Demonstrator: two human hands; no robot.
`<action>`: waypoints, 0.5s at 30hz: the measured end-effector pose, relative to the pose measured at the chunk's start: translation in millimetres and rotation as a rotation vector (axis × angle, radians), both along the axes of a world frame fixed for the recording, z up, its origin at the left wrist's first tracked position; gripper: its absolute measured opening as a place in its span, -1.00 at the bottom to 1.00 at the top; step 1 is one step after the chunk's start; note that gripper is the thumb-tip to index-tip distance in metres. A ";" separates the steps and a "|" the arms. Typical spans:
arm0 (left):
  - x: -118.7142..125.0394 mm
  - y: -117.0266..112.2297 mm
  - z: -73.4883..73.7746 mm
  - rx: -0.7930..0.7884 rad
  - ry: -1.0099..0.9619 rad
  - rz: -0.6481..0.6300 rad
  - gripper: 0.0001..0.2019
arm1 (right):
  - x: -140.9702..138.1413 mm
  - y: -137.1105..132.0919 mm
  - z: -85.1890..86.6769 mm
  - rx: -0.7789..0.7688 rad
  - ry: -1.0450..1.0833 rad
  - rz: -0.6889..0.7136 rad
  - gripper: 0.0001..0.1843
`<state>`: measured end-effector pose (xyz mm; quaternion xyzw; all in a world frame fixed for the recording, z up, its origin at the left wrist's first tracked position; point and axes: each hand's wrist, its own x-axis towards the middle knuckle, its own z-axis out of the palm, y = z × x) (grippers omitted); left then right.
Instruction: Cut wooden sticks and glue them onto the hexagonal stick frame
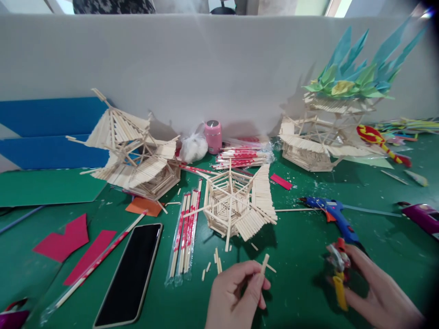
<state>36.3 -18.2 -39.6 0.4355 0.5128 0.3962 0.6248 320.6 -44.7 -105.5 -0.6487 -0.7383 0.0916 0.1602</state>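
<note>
My left hand (pixel 236 294), at the bottom middle, pinches a short piece of wooden chopstick (pixel 264 263) between thumb and fingers. Another thin stick end (pixel 271 268) pokes out beside it. At the lower right, my right hand (pixel 372 283) has its fingers around a pliers-like hand tool (pixel 339 274) with metal, red and yellow parts, somewhat blurred. Ahead of my left hand stands an octagonal frame (pixel 230 201) of stacked sticks, with slatted panels (pixel 262 189) on its right side. Several cut stick pieces (pixel 217 261) lie just beyond my left hand.
A blue glue gun (pixel 331 210) lies beyond my right hand. Wrapped chopsticks (pixel 185 233), a phone (pixel 132 274) and red paper (pixel 66 237) lie to the left. Larger stick models stand at left (pixel 137 155) and right (pixel 315 141), with a pink container (pixel 213 137) between.
</note>
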 end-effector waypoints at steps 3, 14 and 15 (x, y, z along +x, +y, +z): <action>-0.6 -3.0 -2.6 0.107 0.098 -0.001 -0.86 | -18.0 -3.1 17.7 0.017 0.016 0.059 -0.36; -7.0 -2.6 -0.5 0.354 0.228 -0.003 -0.87 | -64.6 5.6 53.8 0.105 -0.157 0.202 -0.21; -7.1 -2.6 -0.6 0.360 0.224 -0.010 -0.87 | -64.4 7.6 53.5 0.120 -0.165 0.224 -0.23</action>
